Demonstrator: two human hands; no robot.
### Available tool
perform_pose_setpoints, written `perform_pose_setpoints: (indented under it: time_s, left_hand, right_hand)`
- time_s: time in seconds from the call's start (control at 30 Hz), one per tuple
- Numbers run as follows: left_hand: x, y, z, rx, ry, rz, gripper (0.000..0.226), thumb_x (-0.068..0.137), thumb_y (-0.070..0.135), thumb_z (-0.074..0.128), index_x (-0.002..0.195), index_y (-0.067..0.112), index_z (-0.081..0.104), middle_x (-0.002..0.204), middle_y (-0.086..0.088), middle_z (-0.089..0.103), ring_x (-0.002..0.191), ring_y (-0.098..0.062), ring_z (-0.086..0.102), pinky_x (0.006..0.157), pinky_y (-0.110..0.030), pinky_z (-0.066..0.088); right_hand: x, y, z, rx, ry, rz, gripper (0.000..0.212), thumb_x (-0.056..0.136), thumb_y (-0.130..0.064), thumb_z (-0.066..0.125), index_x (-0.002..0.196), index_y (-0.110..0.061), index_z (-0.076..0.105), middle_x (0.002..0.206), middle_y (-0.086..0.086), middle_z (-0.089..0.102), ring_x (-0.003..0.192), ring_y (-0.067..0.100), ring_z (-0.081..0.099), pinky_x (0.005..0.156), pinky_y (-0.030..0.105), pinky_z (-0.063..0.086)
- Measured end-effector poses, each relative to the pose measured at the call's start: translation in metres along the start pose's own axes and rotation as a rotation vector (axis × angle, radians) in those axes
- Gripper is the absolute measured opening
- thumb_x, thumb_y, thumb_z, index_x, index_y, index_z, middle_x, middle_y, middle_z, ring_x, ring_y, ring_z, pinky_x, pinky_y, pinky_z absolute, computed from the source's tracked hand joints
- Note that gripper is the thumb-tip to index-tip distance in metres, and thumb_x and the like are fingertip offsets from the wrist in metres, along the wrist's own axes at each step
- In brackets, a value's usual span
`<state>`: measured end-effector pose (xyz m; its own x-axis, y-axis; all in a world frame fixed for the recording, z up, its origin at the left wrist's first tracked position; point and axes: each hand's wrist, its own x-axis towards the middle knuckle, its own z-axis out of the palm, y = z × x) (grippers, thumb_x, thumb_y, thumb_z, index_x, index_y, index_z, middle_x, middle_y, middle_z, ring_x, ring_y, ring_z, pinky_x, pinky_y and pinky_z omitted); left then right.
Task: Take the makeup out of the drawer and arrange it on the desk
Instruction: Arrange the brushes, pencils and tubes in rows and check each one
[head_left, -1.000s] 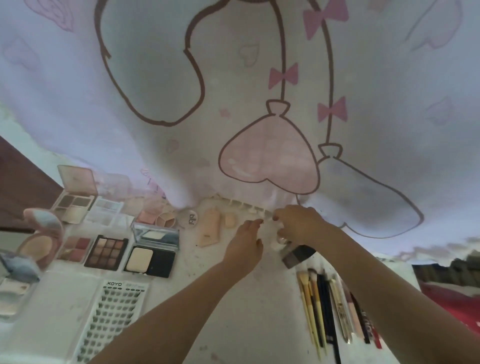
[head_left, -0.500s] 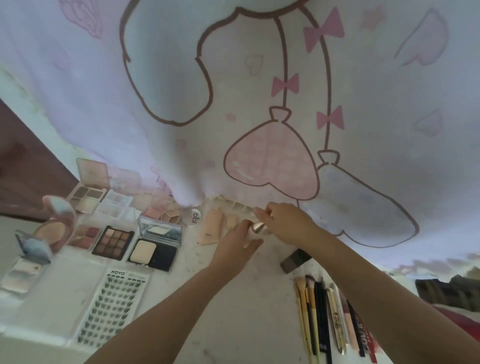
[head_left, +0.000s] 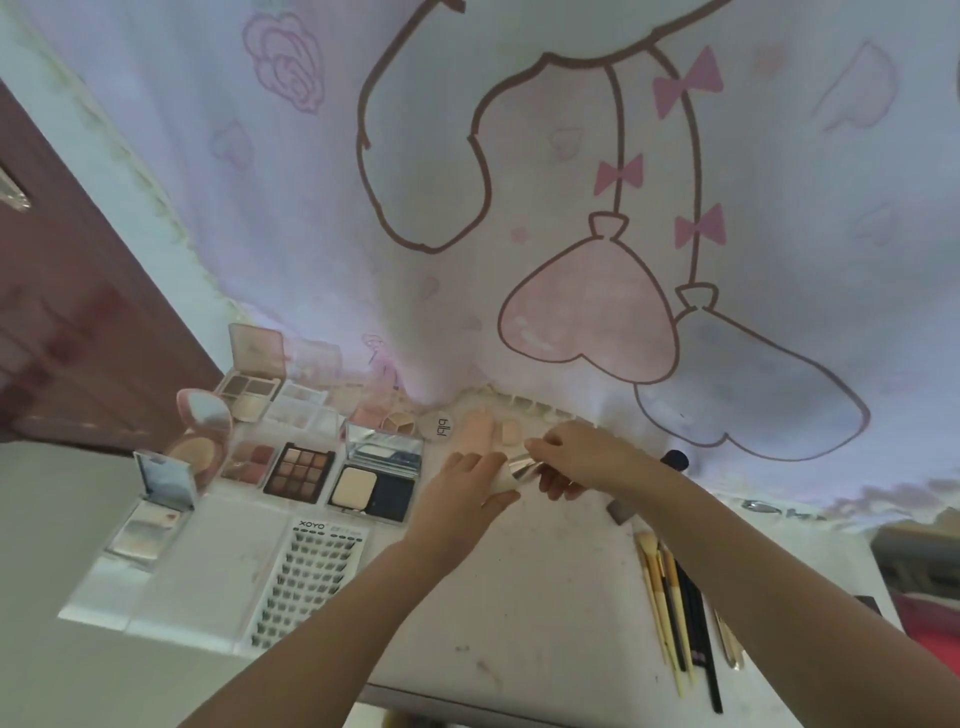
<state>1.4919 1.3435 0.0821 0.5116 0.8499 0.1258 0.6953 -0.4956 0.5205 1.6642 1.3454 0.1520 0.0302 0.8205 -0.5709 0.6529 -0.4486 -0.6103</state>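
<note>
My left hand (head_left: 462, 491) and my right hand (head_left: 576, 457) meet above the middle of the white desk (head_left: 519, 613) and hold one small makeup item (head_left: 511, 470) between them. Its white end sits in my left fingers; its shiny silver end is pinched by my right fingers. Open eyeshadow palettes (head_left: 298, 473) and a powder compact (head_left: 374, 480) lie in rows to the left. A peach tube (head_left: 478, 428) and a round "bibi" pot (head_left: 438, 427) lie just behind my hands. The drawer is out of view.
A lash tray marked XOYO (head_left: 306, 577) lies front left. Several brushes and pencils (head_left: 675, 613) lie in a row at the right, with a dark grey block (head_left: 621, 509) behind them. A printed curtain (head_left: 571, 234) hangs along the desk's back edge. A dark door (head_left: 78, 312) stands left.
My right hand has come up from the dark block to meet my left hand. Both now hold the small silver-and-white item. The camera has shifted, so the scene sits further right.
</note>
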Motion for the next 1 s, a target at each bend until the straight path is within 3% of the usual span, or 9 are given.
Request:
perform_pose_setpoints:
  time_s: [0.13, 0.23, 0.4, 0.53, 0.67, 0.77, 0.83, 0.9, 1.0]
  left_hand:
    - [-0.006, 0.005, -0.003, 0.111, 0.066, 0.086, 0.036, 0.087, 0.038, 0.061, 0.113, 0.014, 0.059, 0.099, -0.004, 0.06, 0.095, -0.023, 0.052, 0.067, -0.028, 0.04]
    - [-0.006, 0.006, -0.007, 0.055, 0.031, 0.045, 0.037, 0.089, 0.042, 0.057, 0.117, 0.019, 0.056, 0.102, 0.0, 0.059, 0.097, -0.02, 0.048, 0.073, -0.026, 0.038]
    - [-0.017, 0.0, -0.015, -0.509, -0.219, -0.211, 0.025, 0.088, 0.032, 0.062, 0.109, 0.02, 0.059, 0.089, 0.005, 0.061, 0.083, -0.015, 0.056, 0.066, -0.018, 0.044]
    - [-0.019, -0.016, -0.029, -0.969, -0.654, -0.414, 0.03, 0.091, 0.027, 0.06, 0.119, 0.016, 0.058, 0.103, -0.002, 0.064, 0.092, -0.015, 0.061, 0.082, -0.031, 0.053]
    - [-0.018, -0.03, -0.034, -1.185, -0.877, -0.493, 0.038, 0.087, 0.032, 0.058, 0.121, 0.015, 0.057, 0.104, -0.001, 0.065, 0.097, -0.016, 0.06, 0.088, -0.034, 0.049]
    - [-0.016, -0.025, -0.029, -0.976, -0.699, -0.423, 0.031, 0.089, 0.027, 0.063, 0.117, 0.016, 0.058, 0.104, 0.0, 0.066, 0.093, -0.013, 0.062, 0.088, -0.032, 0.05]
    - [-0.014, -0.02, -0.023, -0.636, -0.552, -0.311, 0.031, 0.088, 0.029, 0.064, 0.117, 0.022, 0.057, 0.106, 0.003, 0.065, 0.094, -0.012, 0.061, 0.089, -0.031, 0.05]
    - [-0.013, -0.016, -0.018, -0.403, -0.448, -0.241, 0.033, 0.086, 0.033, 0.063, 0.118, 0.026, 0.056, 0.106, 0.004, 0.064, 0.095, -0.014, 0.06, 0.088, -0.034, 0.051]
    - [-0.013, -0.018, -0.013, -0.335, -0.403, -0.235, 0.034, 0.087, 0.031, 0.062, 0.119, 0.025, 0.055, 0.108, 0.003, 0.063, 0.097, -0.016, 0.058, 0.087, -0.036, 0.05]
  right_hand:
    - [-0.003, -0.006, 0.019, -0.135, 0.107, 0.048, 0.04, 0.099, -0.04, 0.034, 0.09, -0.009, 0.058, 0.073, 0.003, 0.06, 0.057, 0.014, 0.055, 0.051, 0.022, 0.044]
    - [-0.005, -0.002, 0.03, -0.142, 0.176, 0.012, 0.041, 0.098, -0.041, 0.034, 0.097, -0.007, 0.056, 0.079, 0.004, 0.053, 0.066, 0.016, 0.048, 0.061, 0.027, 0.039]
    - [-0.018, 0.01, 0.036, -0.121, 0.117, -0.198, 0.019, 0.096, -0.035, 0.04, 0.106, -0.025, 0.053, 0.089, -0.009, 0.058, 0.07, 0.005, 0.05, 0.06, 0.019, 0.039]
    - [-0.025, 0.019, 0.027, -0.178, -0.056, -0.325, 0.026, 0.097, -0.024, 0.048, 0.123, -0.029, 0.051, 0.111, -0.012, 0.057, 0.096, 0.003, 0.052, 0.08, 0.017, 0.042]
    - [-0.029, 0.025, 0.027, -0.005, -0.066, -0.385, 0.034, 0.093, -0.007, 0.049, 0.106, -0.037, 0.057, 0.112, -0.018, 0.058, 0.109, -0.002, 0.053, 0.09, 0.018, 0.044]
    - [-0.028, 0.024, 0.023, 0.339, -0.156, -0.18, 0.021, 0.099, -0.028, 0.045, 0.11, -0.036, 0.06, 0.111, -0.012, 0.063, 0.101, 0.007, 0.064, 0.077, 0.023, 0.052]
    - [-0.022, 0.021, 0.027, 0.193, -0.166, -0.001, 0.039, 0.097, -0.051, 0.034, 0.11, -0.024, 0.059, 0.097, -0.003, 0.069, 0.074, 0.01, 0.07, 0.06, 0.021, 0.051]
    - [-0.012, 0.02, 0.036, -0.03, -0.142, 0.039, 0.049, 0.096, -0.056, 0.032, 0.094, -0.015, 0.059, 0.075, -0.002, 0.071, 0.052, 0.005, 0.063, 0.049, 0.018, 0.044]
    - [0.001, 0.025, 0.043, -0.112, -0.078, -0.058, 0.031, 0.096, -0.042, 0.043, 0.091, -0.015, 0.058, 0.078, -0.005, 0.066, 0.06, 0.002, 0.061, 0.048, 0.016, 0.045]
